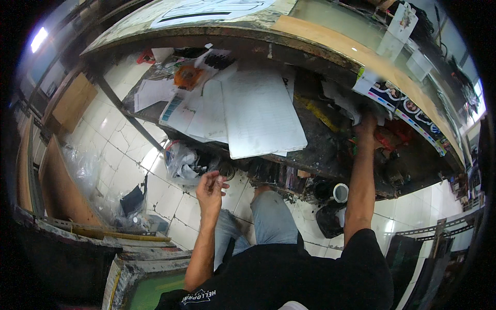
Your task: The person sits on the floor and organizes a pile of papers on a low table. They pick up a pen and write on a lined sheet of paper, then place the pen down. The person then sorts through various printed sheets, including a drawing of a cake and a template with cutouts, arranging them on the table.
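My left hand (211, 189) is raised in front of the shelf, near my knees. Its fingers are loosely curled and apart, and nothing shows in them. My right arm stretches far under the tabletop, where my right hand (367, 123) reaches into the shadowed right part of the lower shelf (310, 150). Crumpled white material (347, 107) lies beside that hand, and a red crumpled item (385, 139) is close to the wrist. Shadow and clutter hide the right fingers. Left of there, a stack of white sheets (263, 111) covers much of the shelf.
Above is the worn tabletop edge (206, 41), with a printed strip (403, 106) hanging at right. An orange tape roll (187, 77) sits among papers. Below stand a plastic bag (182, 161) and a white-rimmed cup (340, 192). Framed screens (155, 289) lean at lower left.
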Motion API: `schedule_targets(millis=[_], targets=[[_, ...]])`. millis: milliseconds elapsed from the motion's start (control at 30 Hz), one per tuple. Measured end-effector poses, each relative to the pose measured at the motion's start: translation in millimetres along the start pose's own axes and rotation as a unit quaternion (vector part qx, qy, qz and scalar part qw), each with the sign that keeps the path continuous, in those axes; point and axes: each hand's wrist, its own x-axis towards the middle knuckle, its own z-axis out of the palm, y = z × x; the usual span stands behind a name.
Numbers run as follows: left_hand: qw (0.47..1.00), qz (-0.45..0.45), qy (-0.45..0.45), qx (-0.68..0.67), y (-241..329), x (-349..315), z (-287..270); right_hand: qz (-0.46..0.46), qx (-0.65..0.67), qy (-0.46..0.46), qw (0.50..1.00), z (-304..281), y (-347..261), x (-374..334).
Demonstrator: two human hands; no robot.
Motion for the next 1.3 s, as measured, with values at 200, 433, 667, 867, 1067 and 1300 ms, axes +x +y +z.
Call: schedule_targets(millis=[200,433,667,867,1067,1300], targets=[[0.975,0.204,-0.033,0.078,65,76,27,-0.009,-0.008,0.014,1.0,11,28,4],[0.869,0.37,0.033,0.327,94,239,56,-0.005,-0.044,-0.004,0.999,56,51,0],[0.754,0.263,0.021,0.601,73,335,72,0.086,-0.075,-0.027,0.993,121,35,-41],[0.686,0.221,-0.123,0.682,103,332,88,-0.209,-0.644,-0.036,0.735,125,-7,-88],[0.828,0.314,-0.012,0.465,96,354,56,-0.1,-0.577,-0.104,0.804,134,-7,-172],[0.977,0.155,-0.14,0.032,122,324,39,-0.106,-0.575,-0.17,0.793,157,42,-199]])
